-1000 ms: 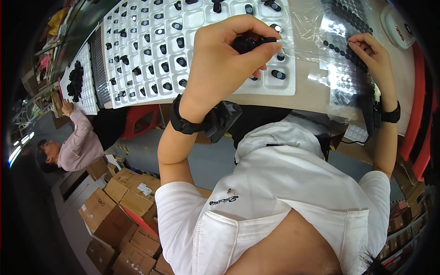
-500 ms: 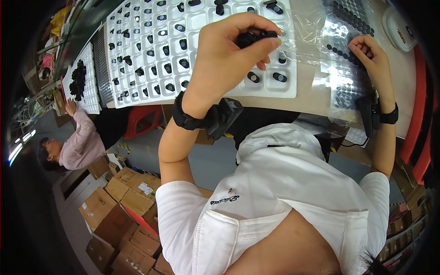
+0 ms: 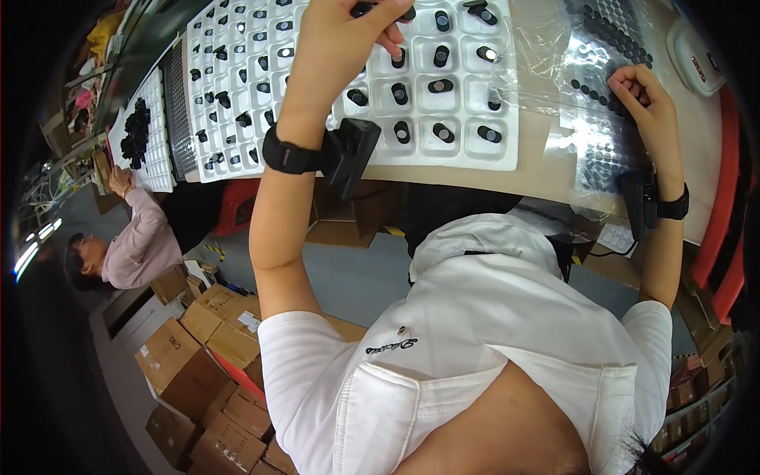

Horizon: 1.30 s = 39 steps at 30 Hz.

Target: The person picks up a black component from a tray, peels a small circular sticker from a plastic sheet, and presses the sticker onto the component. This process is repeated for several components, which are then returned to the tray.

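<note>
A large white plastic tray (image 3: 507, 154) with many square pockets lies before me. In most pockets sits a small black oblong piece (image 3: 400, 93) with a round face. Over the tray's far middle part, my left hand (image 3: 348, 32) is closed around several small black pieces (image 3: 408, 13), partly hidden by the fingers and cut off by the upper edge. My right hand (image 3: 645, 91) rests, fingers curled, at a clear sheet of round pads (image 3: 606, 134) to the right. What its fingertips pinch, if anything, is too small to make out. Rows of black round pads (image 3: 606, 32) lie near them.
A white rounded case (image 3: 693, 55) stands at the far right, near a red chair (image 3: 724, 198). Clear plastic film (image 3: 534, 47) lies between tray and sheet. At left, a co-worker (image 3: 142, 245) sits by another tray (image 3: 158, 158) with a black heap (image 3: 136, 134). Cardboard boxes (image 3: 178, 364) stand below.
My left hand has moved left and farther away over the tray, with the black pieces still in it, uncovering more filled pockets. The right hand has stayed at the sheet.
</note>
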Available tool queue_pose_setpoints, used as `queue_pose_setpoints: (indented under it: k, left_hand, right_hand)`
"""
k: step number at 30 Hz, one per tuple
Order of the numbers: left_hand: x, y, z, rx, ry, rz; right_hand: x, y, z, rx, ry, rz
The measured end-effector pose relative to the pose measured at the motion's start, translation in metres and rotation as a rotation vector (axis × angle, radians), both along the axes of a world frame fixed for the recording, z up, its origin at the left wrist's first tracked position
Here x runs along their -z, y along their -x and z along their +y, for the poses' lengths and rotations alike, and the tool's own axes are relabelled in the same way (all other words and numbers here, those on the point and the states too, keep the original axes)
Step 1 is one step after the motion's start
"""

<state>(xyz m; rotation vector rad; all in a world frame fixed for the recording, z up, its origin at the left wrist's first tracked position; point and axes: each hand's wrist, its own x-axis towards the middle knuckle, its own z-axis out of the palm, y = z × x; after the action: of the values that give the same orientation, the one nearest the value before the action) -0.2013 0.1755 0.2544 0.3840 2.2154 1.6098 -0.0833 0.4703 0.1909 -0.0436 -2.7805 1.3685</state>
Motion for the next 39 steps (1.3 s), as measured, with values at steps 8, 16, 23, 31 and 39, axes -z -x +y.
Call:
queue_pose_setpoints:
  k: [8,16,23,31,39]
  left_hand:
    - [0.002,-0.002,0.021,0.120,0.477,0.315]
    - [0.015,-0.004,0.016,0.031,0.211,0.341]
    - [0.004,-0.014,0.017,-0.011,0.310,0.303]
    - [-0.006,-0.025,0.009,0.100,-0.099,-0.146]
    - [-0.008,-0.035,0.009,0.200,-0.212,-0.244]
  right_hand:
    - [0.003,-0.001,-0.006,0.044,0.013,-0.035]
    - [0.001,-0.002,-0.008,0.071,-0.022,0.002]
    - [0.000,-0.003,-0.008,0.069,-0.180,0.053]
    - [-0.004,-0.007,-0.006,0.043,-0.013,0.120]
    - [-0.004,-0.004,-0.002,0.018,-0.187,0.072]
